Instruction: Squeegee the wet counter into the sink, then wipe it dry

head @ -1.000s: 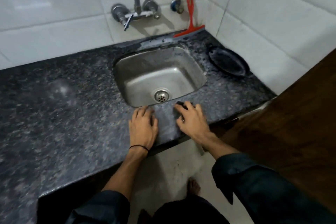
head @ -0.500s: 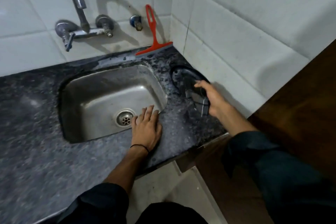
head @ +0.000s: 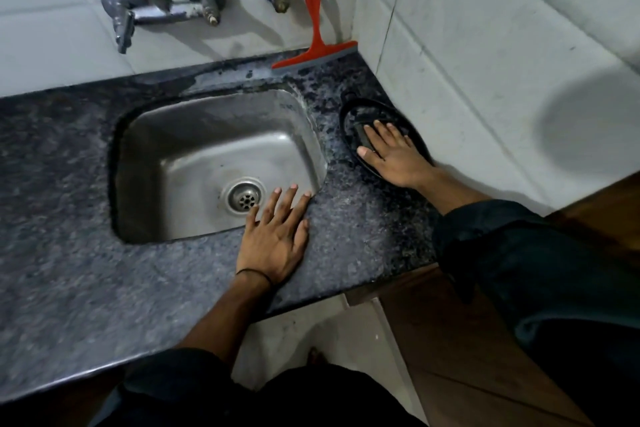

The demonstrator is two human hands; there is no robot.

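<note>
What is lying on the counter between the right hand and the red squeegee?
In the head view, only bare speckled counter lies between the right hand, resting on the black oval dish, and the red squeegee leaning against the wall.

the dark speckled stone desk holds a steel sink. a red squeegee stands at its back edge against the tiles; a black oval dish lies right of the sink.

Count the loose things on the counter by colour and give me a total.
Red: 1, the squeegee
Black: 1, the dish
Dark grey: 1, the pad in the dish
Total: 3
</note>
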